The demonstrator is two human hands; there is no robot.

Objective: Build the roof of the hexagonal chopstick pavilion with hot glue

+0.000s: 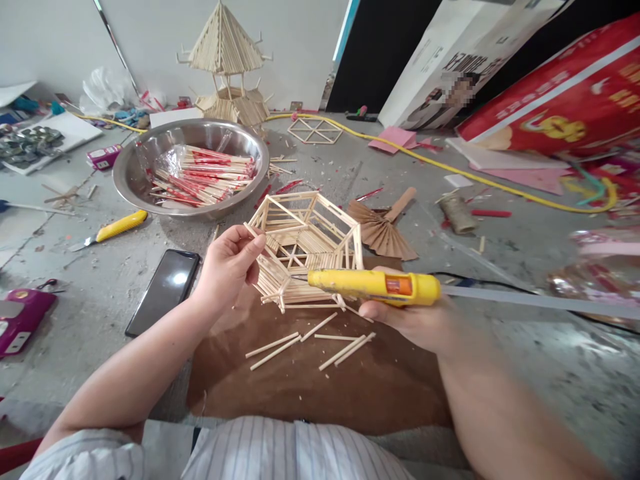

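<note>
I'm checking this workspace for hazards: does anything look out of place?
Yes: the yellow knife lies loose beside the steel bowl with its blade exposed, which looks careless for a tool set down.

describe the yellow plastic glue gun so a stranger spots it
Find the big round steel basin, then the pale wooden stick frame nearer and rightward. There, the right hand holds the yellow glue gun, whose orange inset the yellow-handled knife lacks.

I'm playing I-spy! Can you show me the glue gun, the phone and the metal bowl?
Glue gun [367,285]: head view, on its yellow body.
Phone [164,292]: head view, on its dark screen.
Metal bowl [134,167]: head view, on its inner wall, left side.
</note>
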